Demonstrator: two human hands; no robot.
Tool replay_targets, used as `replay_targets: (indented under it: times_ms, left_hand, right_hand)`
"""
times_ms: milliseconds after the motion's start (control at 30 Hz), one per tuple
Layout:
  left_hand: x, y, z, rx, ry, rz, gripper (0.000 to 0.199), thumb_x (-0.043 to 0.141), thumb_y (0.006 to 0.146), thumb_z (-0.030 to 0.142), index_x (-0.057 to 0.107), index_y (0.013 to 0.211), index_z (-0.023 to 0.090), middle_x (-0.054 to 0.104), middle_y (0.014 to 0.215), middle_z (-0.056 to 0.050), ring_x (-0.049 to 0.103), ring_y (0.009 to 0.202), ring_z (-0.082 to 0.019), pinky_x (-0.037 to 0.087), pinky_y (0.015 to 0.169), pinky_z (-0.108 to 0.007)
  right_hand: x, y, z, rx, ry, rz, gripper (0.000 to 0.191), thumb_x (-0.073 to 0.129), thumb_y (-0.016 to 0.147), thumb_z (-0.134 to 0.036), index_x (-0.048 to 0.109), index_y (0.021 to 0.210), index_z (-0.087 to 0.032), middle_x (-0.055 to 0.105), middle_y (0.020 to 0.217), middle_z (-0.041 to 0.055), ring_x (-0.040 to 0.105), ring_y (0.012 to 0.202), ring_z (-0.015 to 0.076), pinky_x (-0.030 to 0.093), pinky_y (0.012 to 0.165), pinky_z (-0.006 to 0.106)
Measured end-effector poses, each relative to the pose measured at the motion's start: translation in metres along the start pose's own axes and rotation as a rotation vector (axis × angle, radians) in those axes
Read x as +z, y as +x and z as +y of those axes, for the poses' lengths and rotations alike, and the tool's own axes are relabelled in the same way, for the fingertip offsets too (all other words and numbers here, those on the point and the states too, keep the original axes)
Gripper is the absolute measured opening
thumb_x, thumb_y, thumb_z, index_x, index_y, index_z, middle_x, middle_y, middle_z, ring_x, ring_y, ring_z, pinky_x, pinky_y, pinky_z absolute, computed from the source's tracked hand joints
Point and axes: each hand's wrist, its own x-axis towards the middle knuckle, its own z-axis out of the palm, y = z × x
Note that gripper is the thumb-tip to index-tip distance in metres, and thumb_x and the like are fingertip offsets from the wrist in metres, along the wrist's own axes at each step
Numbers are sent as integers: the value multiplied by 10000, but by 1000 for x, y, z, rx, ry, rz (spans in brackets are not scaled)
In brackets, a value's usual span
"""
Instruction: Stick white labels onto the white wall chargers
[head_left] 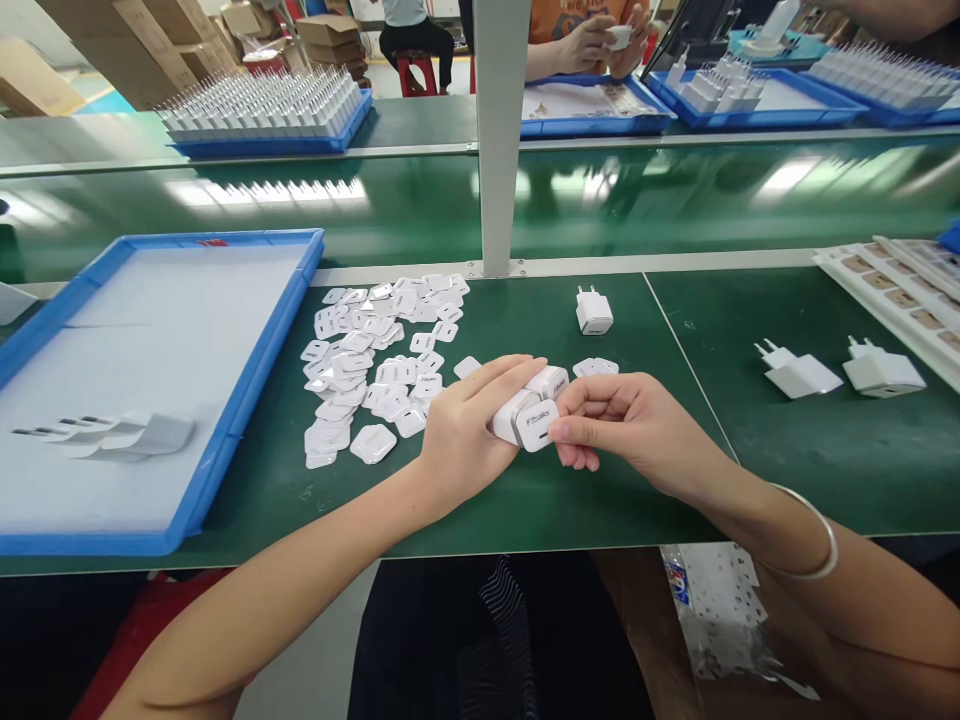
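My left hand (469, 425) is wrapped around white plug chargers; two of them show, one charger (507, 420) in front and another charger (550, 381) behind it. Between the thumb and fingers of my right hand (637, 425) is a white printed cover plate (535, 428), held at the end of the front charger. Whether the plate is seated there I cannot tell. Many loose cover plates (349, 365) lie heaped left of my hands. A small pile of plates (596, 367) lies just behind my right hand. Farther back stands a single charger (595, 312).
At the left, a blue-rimmed tray (184, 520) holds a few chargers (157, 436). Two chargers (804, 374) lie at the right, near a slotted white holder (892, 300). A white post (495, 140) rises ahead. Across the green belt (405, 215), a co-worker's hands (589, 45) hold a white piece above trays.
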Motion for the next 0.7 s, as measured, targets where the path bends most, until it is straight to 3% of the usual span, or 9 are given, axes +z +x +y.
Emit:
replay_targets:
  times_ms: [467,700]
  left_hand:
    - [-1,-2,-1,15,59,-11,294,645,917,188,672,1209,174,724,1216,-113,722,1073,-190,625,837,-262]
    - [-1,-3,-3,79,104,3,329,711,877,194,676,1196,124,717,1219,-153,733,1033,-215,613,811,-265]
  right_hand:
    - [0,-1,-1,38,-64,20,293,888,742,-339,669,723,-145,663,634,11,576,556,93,502,554,202]
    - [0,-1,-1,62,-74,31,301,892,736,-334,664,699,-140,678,628,19,583,530,86,499,525,182]
